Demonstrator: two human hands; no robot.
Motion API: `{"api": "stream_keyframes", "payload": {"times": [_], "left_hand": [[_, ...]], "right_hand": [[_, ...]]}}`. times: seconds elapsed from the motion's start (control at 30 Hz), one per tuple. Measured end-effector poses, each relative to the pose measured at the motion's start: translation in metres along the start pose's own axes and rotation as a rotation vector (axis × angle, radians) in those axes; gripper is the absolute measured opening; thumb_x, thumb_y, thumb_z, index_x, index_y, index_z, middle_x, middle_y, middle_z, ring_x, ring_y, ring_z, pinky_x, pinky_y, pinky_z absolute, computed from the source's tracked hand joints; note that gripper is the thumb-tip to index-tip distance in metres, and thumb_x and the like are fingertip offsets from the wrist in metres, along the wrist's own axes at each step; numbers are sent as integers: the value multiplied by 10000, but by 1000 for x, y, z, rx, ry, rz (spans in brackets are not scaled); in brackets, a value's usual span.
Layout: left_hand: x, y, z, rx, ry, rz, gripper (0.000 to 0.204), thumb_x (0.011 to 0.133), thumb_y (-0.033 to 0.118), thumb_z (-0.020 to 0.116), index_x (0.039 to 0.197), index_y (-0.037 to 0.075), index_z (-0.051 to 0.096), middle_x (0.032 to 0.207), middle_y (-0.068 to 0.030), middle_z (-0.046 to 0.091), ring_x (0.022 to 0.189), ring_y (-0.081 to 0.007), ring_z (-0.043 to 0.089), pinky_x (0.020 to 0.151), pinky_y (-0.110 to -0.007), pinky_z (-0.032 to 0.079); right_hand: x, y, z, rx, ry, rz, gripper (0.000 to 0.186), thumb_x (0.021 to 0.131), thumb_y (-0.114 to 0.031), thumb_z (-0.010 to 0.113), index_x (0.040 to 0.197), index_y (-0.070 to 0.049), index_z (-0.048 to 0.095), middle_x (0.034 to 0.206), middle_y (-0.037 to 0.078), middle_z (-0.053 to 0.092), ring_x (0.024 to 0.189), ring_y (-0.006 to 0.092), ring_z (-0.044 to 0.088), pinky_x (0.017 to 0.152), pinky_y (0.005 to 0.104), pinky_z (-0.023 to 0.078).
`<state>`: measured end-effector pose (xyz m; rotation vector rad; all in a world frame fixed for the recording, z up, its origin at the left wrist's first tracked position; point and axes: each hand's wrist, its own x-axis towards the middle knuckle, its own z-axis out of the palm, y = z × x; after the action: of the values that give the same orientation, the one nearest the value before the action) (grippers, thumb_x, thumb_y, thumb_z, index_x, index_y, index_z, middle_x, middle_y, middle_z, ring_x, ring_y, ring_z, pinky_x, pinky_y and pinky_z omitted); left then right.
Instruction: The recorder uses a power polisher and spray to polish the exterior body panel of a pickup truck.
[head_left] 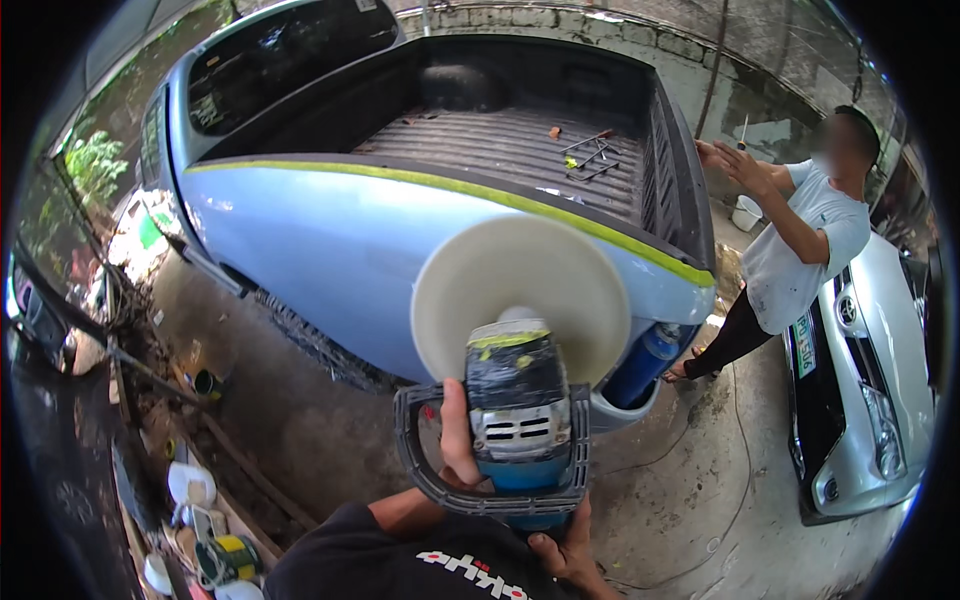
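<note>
Both hands are on a power polisher [520,430] with a taped black head, a turquoise body and a black loop handle [425,470]. My left hand [457,435] is closed at the loop handle beside the head. My right hand [570,552] grips the rear of the body, partly hidden by it. The wide cream polishing pad [450,290] faces the light-blue side panel [330,230] of a pickup truck; whether it touches cannot be told. Yellow-green masking tape [430,180] runs along the panel's top edge. A blue bottle [652,362] stands in the rear corner recess.
Tools [598,160] lie in the truck bed [480,135]. At the right, another person [800,220] stands by the tailgate with hands raised, beside a silver car [870,380]. A cord [742,470] crosses the floor. Containers [195,485] and wood clutter the lower left.
</note>
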<state>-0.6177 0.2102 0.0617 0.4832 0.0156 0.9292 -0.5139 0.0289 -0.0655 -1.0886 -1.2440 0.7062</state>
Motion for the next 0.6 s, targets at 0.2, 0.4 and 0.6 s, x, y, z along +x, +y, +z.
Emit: {"api": "stream_keyframes", "payload": {"times": [0.2,0.4,0.6], "left_hand": [[-17,96,-64,456,634,241,660,1084,590,375,1313,23,625,1195,-102,710,1011,-203,688,909,-353,561],[-28,134,-64,226,395,271,762,1056,640,379,1482,18,488,1383,-134,620,1179,-259,616,1046,-391,477],[-20,160,-42,448,-2,121,801,1047,638,377,1534,3,414,1473,-210,547,1291,-357,581,1102,-497,461]], "right_hand": [[62,-11,79,-138,-116,-12,947,874,-196,802,1617,-22,241,1490,307,426,1336,413,494,1126,468,385],[105,-81,87,-117,-271,218,889,915,-220,780,1627,-51,275,1517,262,445,1382,362,481,1156,430,367],[122,-168,93,36,-207,426,898,977,-225,709,1647,-9,151,1564,262,405,1426,327,451,1181,410,331]]}}
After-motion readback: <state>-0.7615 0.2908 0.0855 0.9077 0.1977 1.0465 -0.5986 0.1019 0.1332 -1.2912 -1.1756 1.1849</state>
